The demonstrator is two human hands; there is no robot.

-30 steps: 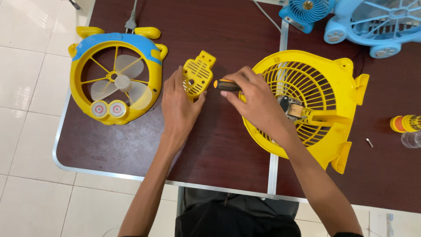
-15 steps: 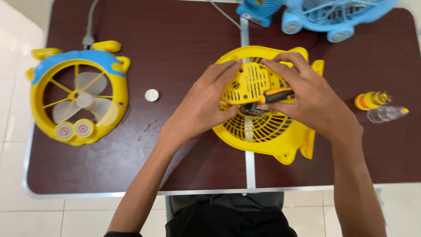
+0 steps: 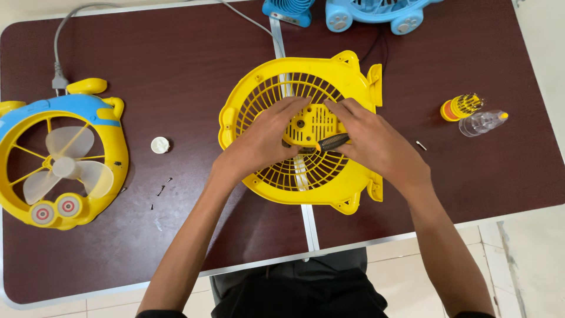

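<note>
A yellow fan grille (image 3: pixel 353 76) lies flat in the middle of the dark brown table (image 3: pixel 176 53). On its hub sits a small yellow vented cover (image 3: pixel 311 125). My left hand (image 3: pixel 259 144) presses on the cover's left side with its fingers spread over the grille. My right hand (image 3: pixel 376 144) rests on the cover's right side and holds a black and orange screwdriver (image 3: pixel 332 142) across its palm. The screwdriver's tip is hidden under my left hand.
A yellow and blue fan body (image 3: pixel 59 168) with clear blades lies at the left. A white round disc (image 3: pixel 160 145) and small loose screws (image 3: pixel 160 191) lie between. A bit holder (image 3: pixel 461 107), clear cap (image 3: pixel 482 122) and blue fans (image 3: pixel 376 13) are at right and back.
The small yellow cover has gone from the table beside the grille onto the grille's hub. Both hands moved onto it, and the view shifted so the grille is now central.
</note>
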